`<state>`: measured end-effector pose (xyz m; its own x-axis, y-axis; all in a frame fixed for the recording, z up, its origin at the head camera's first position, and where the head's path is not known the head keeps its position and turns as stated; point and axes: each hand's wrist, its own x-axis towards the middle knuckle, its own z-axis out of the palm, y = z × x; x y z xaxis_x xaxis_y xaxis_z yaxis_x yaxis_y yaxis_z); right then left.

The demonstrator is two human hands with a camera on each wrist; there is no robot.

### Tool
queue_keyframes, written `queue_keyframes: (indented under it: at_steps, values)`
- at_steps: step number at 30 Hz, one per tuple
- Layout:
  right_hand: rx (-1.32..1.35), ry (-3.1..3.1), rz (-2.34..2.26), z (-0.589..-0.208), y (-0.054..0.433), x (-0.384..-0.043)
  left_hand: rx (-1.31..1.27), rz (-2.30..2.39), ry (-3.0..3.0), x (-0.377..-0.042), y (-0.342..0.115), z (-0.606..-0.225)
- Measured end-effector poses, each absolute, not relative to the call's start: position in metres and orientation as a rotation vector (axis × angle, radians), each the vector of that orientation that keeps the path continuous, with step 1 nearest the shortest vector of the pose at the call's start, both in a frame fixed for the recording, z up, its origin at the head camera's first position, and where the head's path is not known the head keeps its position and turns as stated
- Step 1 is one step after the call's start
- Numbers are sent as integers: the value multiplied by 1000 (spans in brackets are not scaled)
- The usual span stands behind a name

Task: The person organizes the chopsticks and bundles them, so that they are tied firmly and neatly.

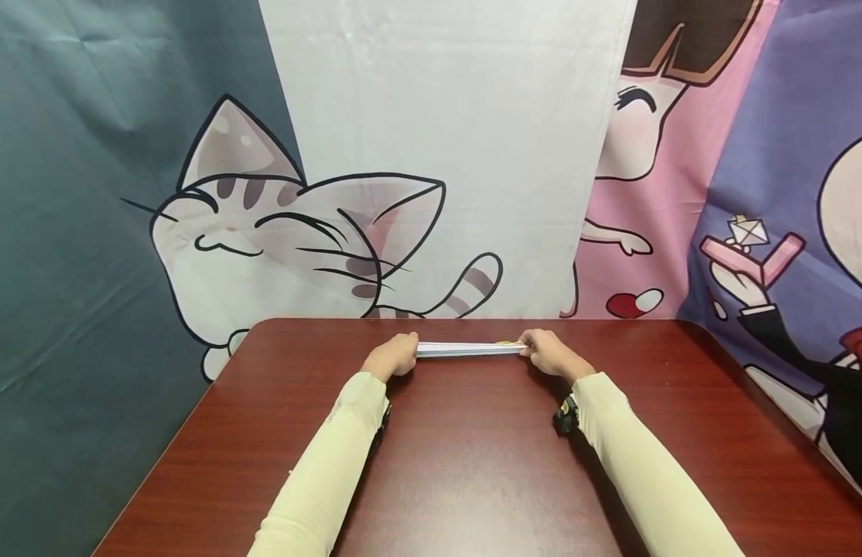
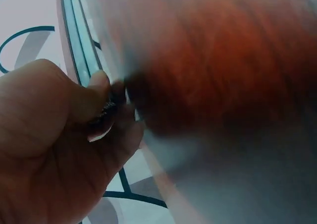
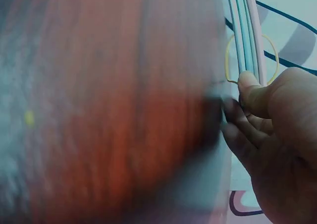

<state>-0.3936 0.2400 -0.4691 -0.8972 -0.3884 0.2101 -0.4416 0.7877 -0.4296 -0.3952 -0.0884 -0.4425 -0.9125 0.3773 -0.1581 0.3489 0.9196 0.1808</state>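
A thin, flat, layered stack (image 1: 469, 350) with white and pale blue edges is seen edge-on near the far side of the table. My left hand (image 1: 398, 356) holds its left end, and my right hand (image 1: 551, 354) pinches the right end. In the left wrist view the thumb presses against the layered edges (image 2: 81, 35), while the curled fingers lie behind. The right wrist view has thumb and fingers gripping the same layers (image 3: 243, 30). Just by that thumb, a thin yellow loop (image 3: 227, 60) sticks out on both sides of the stack. The stack's broad faces are hidden.
The reddish-brown wooden table (image 1: 473, 464) stretches out beneath both forearms. Behind its far edge hangs a cloth backdrop (image 1: 445, 93) with a cartoon cat and figures. A dark strapped device (image 1: 566, 416) sits at the right wrist.
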Motion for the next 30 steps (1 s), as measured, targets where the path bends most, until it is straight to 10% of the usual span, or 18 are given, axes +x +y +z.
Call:
queue_keyframes:
  at_steps: [30]
  values:
    - [516, -2712, 1380, -408, 241, -358, 713, 506, 2898, -370, -103, -403]
